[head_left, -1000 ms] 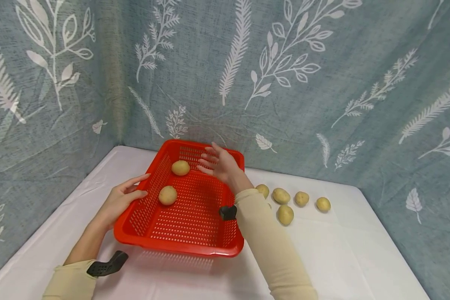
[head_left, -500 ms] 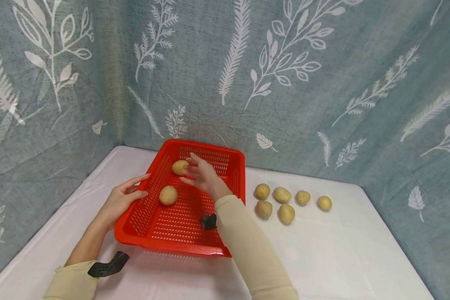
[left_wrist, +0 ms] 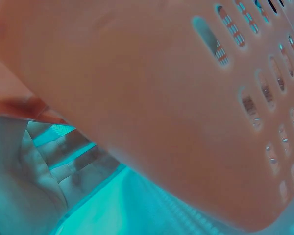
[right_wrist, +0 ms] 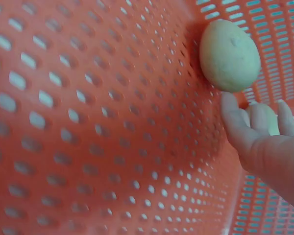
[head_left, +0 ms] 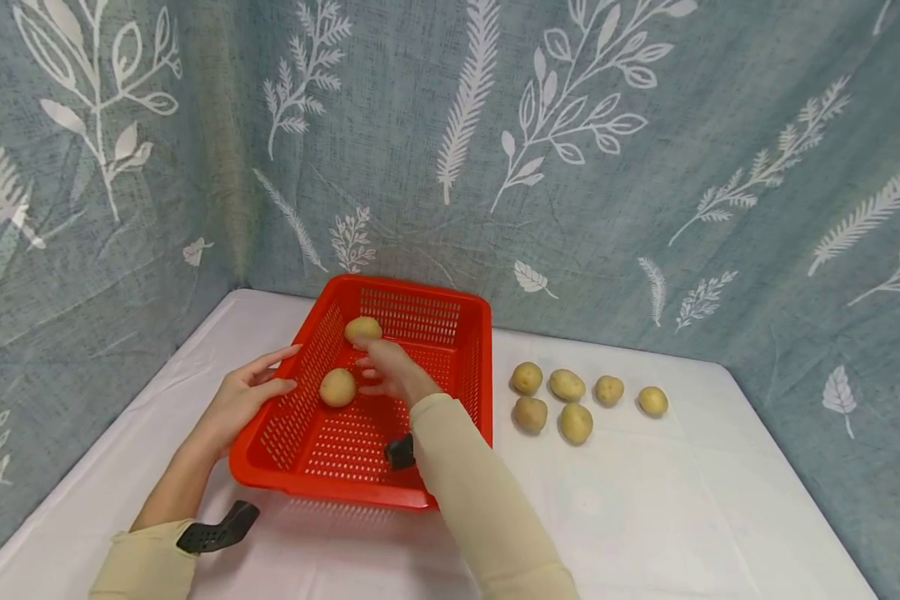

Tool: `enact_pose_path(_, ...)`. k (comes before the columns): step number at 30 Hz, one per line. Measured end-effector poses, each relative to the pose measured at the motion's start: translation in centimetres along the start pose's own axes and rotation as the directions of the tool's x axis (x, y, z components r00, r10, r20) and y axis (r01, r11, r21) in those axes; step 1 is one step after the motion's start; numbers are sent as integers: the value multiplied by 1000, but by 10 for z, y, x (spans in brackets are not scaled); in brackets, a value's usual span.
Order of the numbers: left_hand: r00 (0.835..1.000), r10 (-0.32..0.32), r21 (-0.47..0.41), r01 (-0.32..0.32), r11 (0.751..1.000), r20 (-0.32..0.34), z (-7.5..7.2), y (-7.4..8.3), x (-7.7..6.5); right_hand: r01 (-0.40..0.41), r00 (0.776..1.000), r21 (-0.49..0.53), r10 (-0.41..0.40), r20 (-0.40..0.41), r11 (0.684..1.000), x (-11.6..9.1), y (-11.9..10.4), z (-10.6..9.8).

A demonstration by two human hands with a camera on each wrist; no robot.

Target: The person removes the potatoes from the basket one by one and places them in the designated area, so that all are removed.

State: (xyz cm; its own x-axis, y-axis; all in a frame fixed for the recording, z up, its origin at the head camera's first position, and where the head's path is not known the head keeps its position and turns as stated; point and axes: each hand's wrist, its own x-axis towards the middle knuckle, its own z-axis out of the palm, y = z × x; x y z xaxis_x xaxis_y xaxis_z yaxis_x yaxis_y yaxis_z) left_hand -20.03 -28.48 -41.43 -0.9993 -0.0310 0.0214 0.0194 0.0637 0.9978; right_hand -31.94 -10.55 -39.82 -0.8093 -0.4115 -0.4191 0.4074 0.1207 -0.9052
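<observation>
A red perforated plastic basket (head_left: 330, 487) holds two potatoes along its left side: a nearer one (head_left: 338, 388) and a farther one (head_left: 363, 328). My left hand (head_left: 243, 400) grips the basket's left rim; in the left wrist view, its fingers lie partly hidden behind the basket wall (left_wrist: 137, 98). Inside the basket, my right hand (head_left: 393, 368) hovers with loosely bent fingers beside both potatoes. The right wrist view has a fingertip right by one potato (right_wrist: 230, 56), and another potato (right_wrist: 270, 117) shows partly behind the fingers. Whether it touches either, I cannot tell.
Several loose potatoes (head_left: 567, 385) lie on the white tablecloth (head_left: 645, 500) to the right of the basket. A patterned grey-green curtain (head_left: 390, 167) hangs behind and along the sides of the table. Each wrist wears a black device (head_left: 219, 529).
My right hand has moved left and down into the basket, toward the two potatoes. The left hand and the basket have stayed in place.
</observation>
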Motion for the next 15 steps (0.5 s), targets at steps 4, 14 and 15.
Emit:
enact_pose_path(4,1000,1,-6,-1,1000,5,0,-3,-1,-29,999,-70,30,11,997,2,6,2)
enact_pose_path(14,1000,-2,19,2,1000,-4,0,1,0,-8,997,-234,25,72,972,4,11,8)
enact_pose_path(15,1000,-4,22,4,1000,-5,0,1,0,-2,996,-247,24,86,969,4,11,9)
